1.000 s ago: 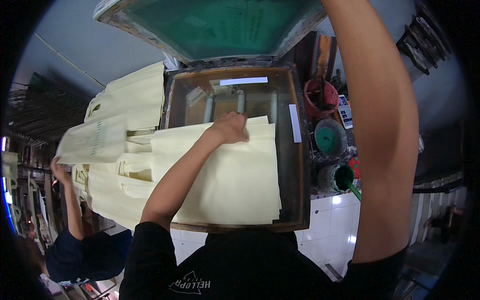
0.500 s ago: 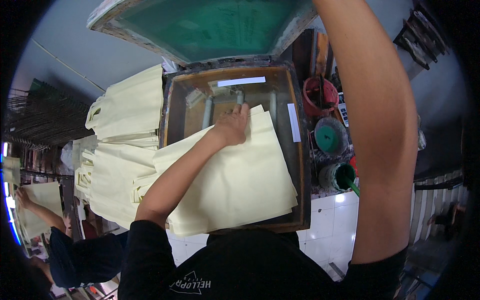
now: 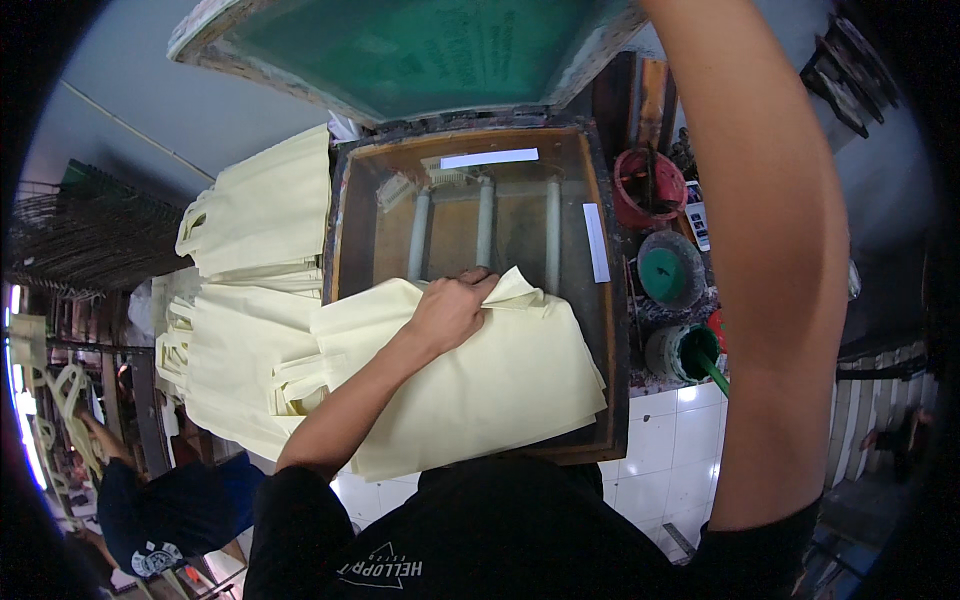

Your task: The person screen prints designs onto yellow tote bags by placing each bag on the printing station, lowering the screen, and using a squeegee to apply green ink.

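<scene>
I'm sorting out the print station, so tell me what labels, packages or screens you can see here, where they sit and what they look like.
White tape strip: far edge of the glass table, long, horizontal.
White tape strip, right side: upright, narrow.
Printing screen: raised above the table, green mesh, worn frame.
Small printed card: beside the red pot, too small to describe.

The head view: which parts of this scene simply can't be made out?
- Right hand: cut off by the top edge; only the raised right arm shows, so its grip is unknown.
- Left hand: its fingertips are tucked under the cream bag.
- Glass table: its near half is covered by the bag.
- Green screen frame: its pattern is too faint to tell.
- Paint pots: the arm hides those farther right.
</scene>
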`<state>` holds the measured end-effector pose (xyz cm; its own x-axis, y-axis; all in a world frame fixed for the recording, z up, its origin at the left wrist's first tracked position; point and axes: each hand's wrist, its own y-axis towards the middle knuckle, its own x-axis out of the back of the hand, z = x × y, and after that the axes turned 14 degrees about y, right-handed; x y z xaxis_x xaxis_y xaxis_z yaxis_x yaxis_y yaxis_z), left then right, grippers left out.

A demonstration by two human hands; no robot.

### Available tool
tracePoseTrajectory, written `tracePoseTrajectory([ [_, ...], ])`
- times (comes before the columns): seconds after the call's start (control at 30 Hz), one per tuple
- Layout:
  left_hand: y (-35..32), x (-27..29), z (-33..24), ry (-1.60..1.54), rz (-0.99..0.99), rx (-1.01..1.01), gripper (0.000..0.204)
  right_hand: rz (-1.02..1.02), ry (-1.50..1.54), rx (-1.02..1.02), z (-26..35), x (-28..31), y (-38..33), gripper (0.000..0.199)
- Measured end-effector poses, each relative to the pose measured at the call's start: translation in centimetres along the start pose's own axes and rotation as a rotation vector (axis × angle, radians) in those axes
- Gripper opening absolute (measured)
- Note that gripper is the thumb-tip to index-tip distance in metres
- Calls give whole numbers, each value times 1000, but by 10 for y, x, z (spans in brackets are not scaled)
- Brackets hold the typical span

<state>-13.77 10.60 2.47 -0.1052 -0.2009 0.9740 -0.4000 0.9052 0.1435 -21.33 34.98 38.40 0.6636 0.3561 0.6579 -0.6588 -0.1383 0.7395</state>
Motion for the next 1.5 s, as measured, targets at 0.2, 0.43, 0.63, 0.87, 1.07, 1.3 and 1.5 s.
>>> tracePoseTrajectory([
  [0.2, -12, -30, -5, 22, -157, -76, 29, -12, 58, -11, 3, 7, -7, 39],
  [0.43, 31, 0, 10, 118, -160, -33, 56, 29, 149, -38, 7, 8, -6, 41],
  [0.63, 18, -13, -5, 114, -183, 348, 79, 1, 126, -12, 0, 7, -3, 41],
  [0.87, 44, -53, -1, 331, -41, 362, 77, 2, 101, -51, 4, 5, -3, 38],
  [1.07, 90, -52, 23, 268, -90, 362, 59, 13, 162, -106, 9, 14, -12, 35],
  [1.3, 125, -40, 46, 57, -135, 370, 38, 18, 170, -110, 7, 9, -9, 35],
  [1.5, 136, -45, 58, 118, -215, 228, 17, -5, 88, -91, 4, 5, -3, 35],
])
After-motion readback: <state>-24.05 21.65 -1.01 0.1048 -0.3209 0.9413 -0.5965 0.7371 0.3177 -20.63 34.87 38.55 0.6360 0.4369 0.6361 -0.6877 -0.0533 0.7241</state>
